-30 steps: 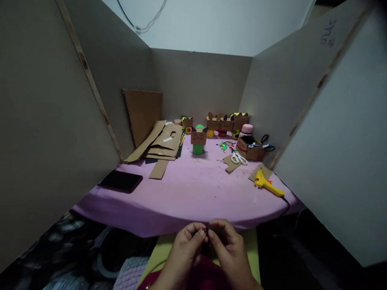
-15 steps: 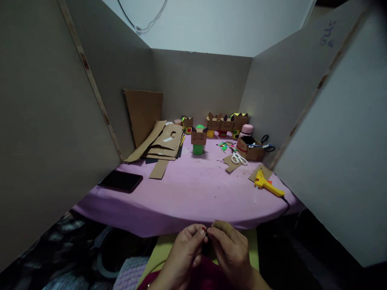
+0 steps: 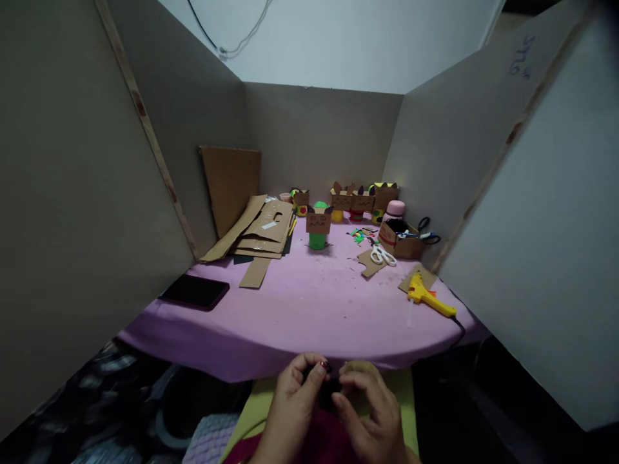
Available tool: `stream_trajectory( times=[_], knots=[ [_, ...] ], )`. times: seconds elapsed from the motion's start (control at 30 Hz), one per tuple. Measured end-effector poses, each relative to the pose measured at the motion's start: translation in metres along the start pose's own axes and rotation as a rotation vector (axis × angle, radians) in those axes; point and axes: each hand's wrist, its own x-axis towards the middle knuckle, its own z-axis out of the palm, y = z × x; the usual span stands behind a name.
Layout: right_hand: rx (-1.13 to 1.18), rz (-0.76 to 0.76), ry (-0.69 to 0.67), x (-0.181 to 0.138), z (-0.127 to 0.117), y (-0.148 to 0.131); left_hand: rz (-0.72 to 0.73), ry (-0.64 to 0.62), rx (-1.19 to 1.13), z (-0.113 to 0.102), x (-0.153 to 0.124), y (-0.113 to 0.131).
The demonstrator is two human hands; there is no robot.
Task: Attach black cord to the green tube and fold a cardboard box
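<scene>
Both hands are held low in front of the body, just below the near edge of the desk (image 3: 300, 303), which is covered with a pink cloth. The left hand (image 3: 294, 403) has its thumb and forefinger pressed together, and these fingers (image 3: 316, 375) pinch a small dark piece (image 3: 329, 388) at their tips; a red-painted nail shows there. The right hand (image 3: 371, 407) is just beside it, its fingers curled inward toward the same piece, the forefinger bent over it and the thumb below. Whether the right hand actually grips the piece is too dark to tell. The piece sits between the 2 hands, over the lap and clear of the desk.

On the desk, well apart from the hands, a yellow glue gun (image 3: 428, 296) lies at the right on a scrap of cardboard, its cord running off the edge. White-handled scissors (image 3: 383, 256) lie on another scrap farther back, beside a small cardboard box (image 3: 403, 243) with a pink bottle (image 3: 395, 208) behind it. A green figure with a cardboard face (image 3: 318, 227) stands near the middle, and a row of similar figures (image 3: 360, 200) stands along the back wall. A pile of cut cardboard (image 3: 264, 229) lies at the left rear, and a black phone (image 3: 194, 291) lies flat at the left edge.
</scene>
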Motion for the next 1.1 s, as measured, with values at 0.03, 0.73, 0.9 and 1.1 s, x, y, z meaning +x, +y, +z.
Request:
stream_trajectory(
  times=[0.03, 0.73, 0.9, 1.1],
  knots=[
    [0.007, 0.02, -0.005, 0.002, 0.001, -0.001, 0.005, 0.01, 0.017, 0.0, -0.001, 0.001],
    [-0.184, -0.245, 0.063, -0.002, 0.018, 0.008, -0.074, -0.002, -0.226, 0.001, 0.002, -0.008],
    [-0.085, -0.311, 0.042, -0.002, 0.013, 0.006, -0.079, 0.059, -0.203, 0.0, 0.0, -0.007],
    [0.222, 0.301, -0.038, 0.019, 0.004, -0.006, -0.06, 0.021, -0.207, 0.001, -0.001, -0.006]
  ],
)
